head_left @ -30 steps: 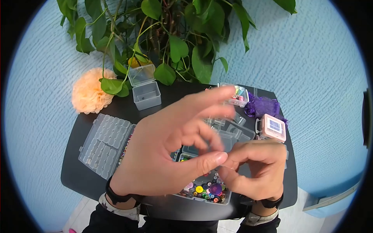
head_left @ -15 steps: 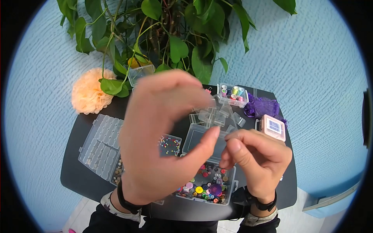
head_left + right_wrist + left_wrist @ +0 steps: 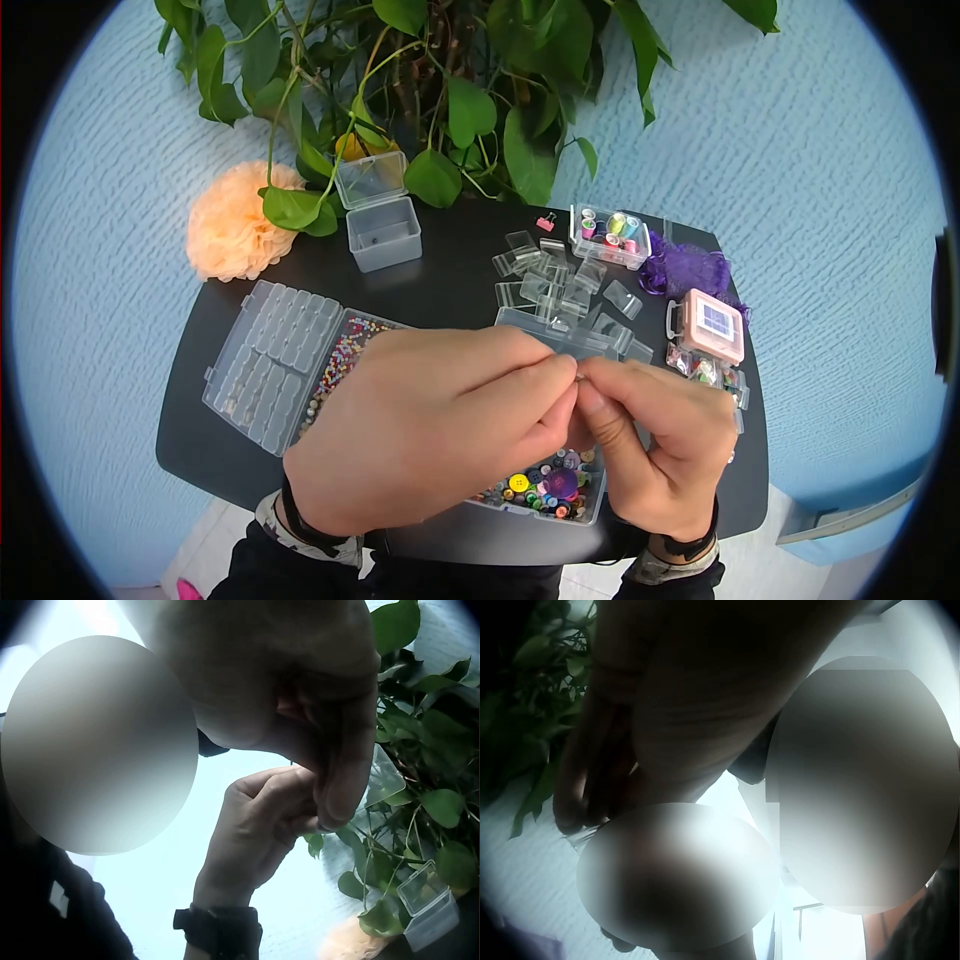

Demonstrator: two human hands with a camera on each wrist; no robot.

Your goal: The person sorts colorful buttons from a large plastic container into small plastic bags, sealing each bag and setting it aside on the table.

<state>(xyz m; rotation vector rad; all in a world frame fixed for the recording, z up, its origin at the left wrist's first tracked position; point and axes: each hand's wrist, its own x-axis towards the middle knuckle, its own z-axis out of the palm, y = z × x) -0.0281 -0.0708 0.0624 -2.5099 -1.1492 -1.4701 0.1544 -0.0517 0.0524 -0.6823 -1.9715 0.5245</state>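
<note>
Over the front of the table, my left hand (image 3: pixel 430 420) and right hand (image 3: pixel 665 440) meet fingertip to fingertip. Both pinch a tiny, thin pale strand (image 3: pixel 580 377); I cannot tell its exact kind. Fine light lines of the strand (image 3: pixel 589 834) show by the fingertips in the left wrist view. The right wrist view has the left hand (image 3: pixel 259 817) touching the right one's fingers. Below the hands lies a clear box (image 3: pixel 601 490) of colourful buttons (image 3: pixel 562 484), partly covered by them. To the left, an open organizer (image 3: pixel 265 365) holds small beads (image 3: pixel 350 350).
Clear plastic pieces (image 3: pixel 560 285) lie mid-table behind the hands. Around the back stand an open clear box (image 3: pixel 388 250), a box of thread spools (image 3: pixel 612 240), a purple mesh bag (image 3: pixel 690 268) and a pink case (image 3: pixel 715 330). Plant leaves (image 3: pixel 435 178) overhang the rear edge.
My left hand swung up and away, blurred, leaving the right hand pinching alone; now it is back with its fingertips against the right hand's. The head view has shifted slightly.
</note>
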